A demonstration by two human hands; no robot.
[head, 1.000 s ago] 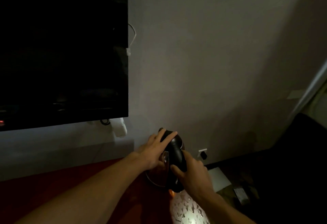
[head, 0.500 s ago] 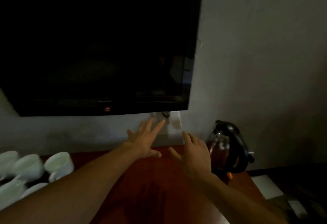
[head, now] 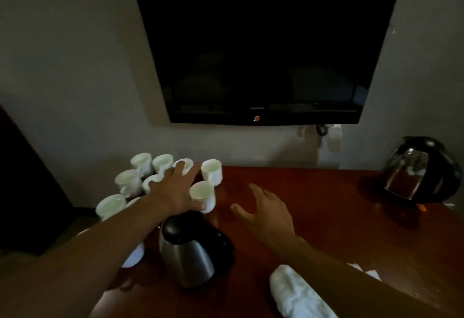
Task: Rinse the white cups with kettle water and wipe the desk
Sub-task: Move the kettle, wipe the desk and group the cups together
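Nearest to me, bottom right, a rolled white cloth [head: 298,295] lies on the red-brown desk [head: 326,217], partly under my right forearm. Left of it stands a steel jug w/ black lid & handle [head: 190,252], upright, right below my left wrist. A white cup [head: 134,257] sits just left of the jug, mostly hidden by my left arm.

Left hand [head: 173,192]: fingers straight & spread, palm down over the group of white cups [head: 140,177] at the desk's far left. Thumb side is up against the nearest upright cup [head: 203,195]; can't tell if it's actually touching. Nothing gripped.

Right hand [head: 266,213]: open, fingers loosely spread, thumb out left, above bare desk, holding nothing, apart from the cups.

Far right by the wall, a glass kettle w/ black handle [head: 414,170] sits on its base. On the wall, a dark TV [head: 263,48]; small red mark on its lower bezel, logo too blurry to read. White plug & cable [head: 331,136] hang under its right corner.
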